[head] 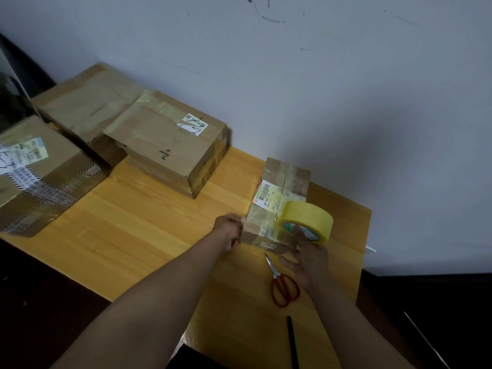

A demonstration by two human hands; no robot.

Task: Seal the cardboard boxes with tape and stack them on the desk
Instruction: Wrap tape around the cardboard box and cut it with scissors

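Right grip (310,258) holds tape roll (306,222) over box (277,206) | left grip (230,230) curled against box side

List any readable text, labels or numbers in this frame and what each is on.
None reads with confidence.
Small box label: barcode and a row of digits, too blurred to quote.
Middle box: white sticker with a code square, print too small; a black handwritten mark on the lid, unclear.
Left box: shipping label with barcodes, blurred; printed tape, illegible.
Tape roll, held by the right hand: green core label, unreadable.
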